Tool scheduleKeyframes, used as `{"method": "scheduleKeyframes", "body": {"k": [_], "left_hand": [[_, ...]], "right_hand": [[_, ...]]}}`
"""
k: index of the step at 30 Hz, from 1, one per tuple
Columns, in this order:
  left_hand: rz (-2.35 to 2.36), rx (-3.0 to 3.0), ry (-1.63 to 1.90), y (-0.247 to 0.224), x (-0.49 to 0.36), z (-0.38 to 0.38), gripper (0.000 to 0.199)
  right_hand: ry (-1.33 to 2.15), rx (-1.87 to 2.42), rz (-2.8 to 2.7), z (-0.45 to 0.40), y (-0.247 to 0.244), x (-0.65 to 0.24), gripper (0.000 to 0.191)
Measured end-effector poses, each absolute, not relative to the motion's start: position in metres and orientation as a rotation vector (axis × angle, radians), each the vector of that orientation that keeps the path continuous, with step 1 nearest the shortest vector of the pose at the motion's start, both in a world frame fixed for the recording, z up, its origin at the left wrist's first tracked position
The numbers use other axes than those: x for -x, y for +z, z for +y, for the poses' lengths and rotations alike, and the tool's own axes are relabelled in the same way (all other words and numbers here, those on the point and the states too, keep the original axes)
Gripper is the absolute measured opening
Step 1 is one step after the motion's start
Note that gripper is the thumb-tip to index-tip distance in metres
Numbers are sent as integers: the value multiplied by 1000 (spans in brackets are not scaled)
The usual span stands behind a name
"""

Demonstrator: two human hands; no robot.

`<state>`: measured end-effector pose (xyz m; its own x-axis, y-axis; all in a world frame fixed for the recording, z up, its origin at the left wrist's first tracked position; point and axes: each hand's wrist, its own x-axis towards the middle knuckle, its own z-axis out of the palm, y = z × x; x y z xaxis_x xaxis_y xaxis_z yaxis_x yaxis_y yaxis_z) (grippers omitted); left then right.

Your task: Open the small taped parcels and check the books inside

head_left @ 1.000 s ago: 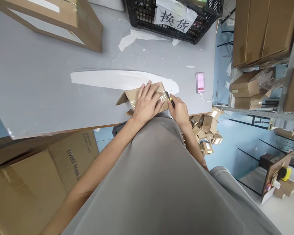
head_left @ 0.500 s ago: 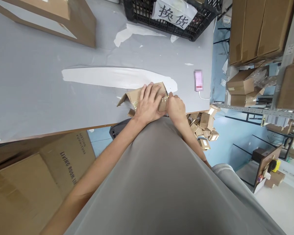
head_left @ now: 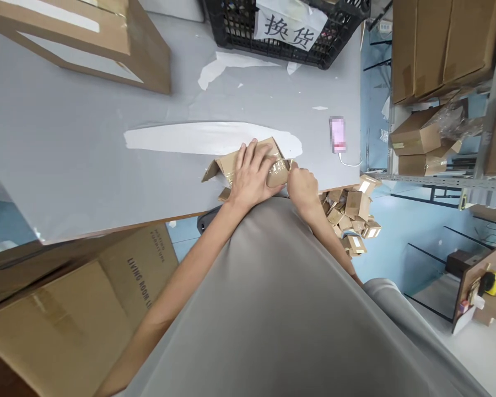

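Observation:
A small brown cardboard box (head_left: 278,172) with shiny clear tape and a raised flap lies at the table's front edge, close to the grey shirt. My left hand (head_left: 252,175) presses on top of it, fingers spread over the cardboard. At the box's right end, my right hand (head_left: 302,184) is closed in a fist, pinching what looks like a strip of the tape. Behind the box a long white patch (head_left: 182,138) runs across the grey table (head_left: 86,182).
A black crate (head_left: 273,49) with a paper sign stands at the back. One large box (head_left: 157,60) is at the back left, another (head_left: 78,309) below the table. A phone (head_left: 338,134) with a cable lies right. Small boxes (head_left: 357,205) are heaped beyond the edge.
My right hand has moved slightly right, away from my left hand, and more of the taped box end shows between them. The whole view has shifted a little.

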<state>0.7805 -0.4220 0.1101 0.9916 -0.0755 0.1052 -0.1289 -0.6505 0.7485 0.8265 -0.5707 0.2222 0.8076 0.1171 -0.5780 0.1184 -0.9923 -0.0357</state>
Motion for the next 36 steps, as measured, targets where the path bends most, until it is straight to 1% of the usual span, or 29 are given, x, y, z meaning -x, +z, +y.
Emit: {"method": "scheduleKeyframes", "body": {"k": [2,4,6,8,10,12,14,16,18,21,25,28,30,31,34,36], "left_hand": [[-145,-2278,69,111,-783,-420,76],[-150,-2263,60,114,-784,-417,86],[-132,-2254,73,117,-780,-410,98],[-59,-2270,113,121,-770,-398,109],[54,-2298,168,122,-753,-380,115],[172,-2307,219,120,-731,-359,114],[284,-2288,254,114,-707,-341,106],[389,-2253,274,105,-684,-329,97],[481,-2204,280,95,-665,-325,88],[604,-2105,269,81,-646,-329,75],[700,-1977,272,61,-643,-338,56],[747,-1960,245,41,-656,-341,50],[795,-1948,175,29,-670,-344,47],[824,-1938,137,23,-677,-346,42],[917,-1921,86,14,-695,-350,16],[945,-1936,100,13,-701,-350,9]], "right_hand": [[-889,-3124,255,-587,215,-820,41],[-710,-3319,279,-611,199,-819,44],[-464,-3487,180,-636,170,-826,50],[-343,-3535,0,-658,131,-840,52],[-407,-3474,-221,-673,89,-856,52],[-599,-3378,-366,-682,55,-866,56],[-708,-3320,-421,-686,31,-871,59],[-714,-3299,-432,-687,19,-872,58],[-704,-3283,-421,-688,16,-874,56],[-701,-3285,-352,-688,23,-879,53],[-539,-3536,-116,-678,53,-881,52],[-587,-3744,149,-658,84,-871,63],[-637,-3783,318,-641,102,-863,69],[-644,-3779,389,-632,109,-859,69],[-634,-3757,516,-611,121,-853,60],[-634,-3760,535,-605,123,-852,53]]}}
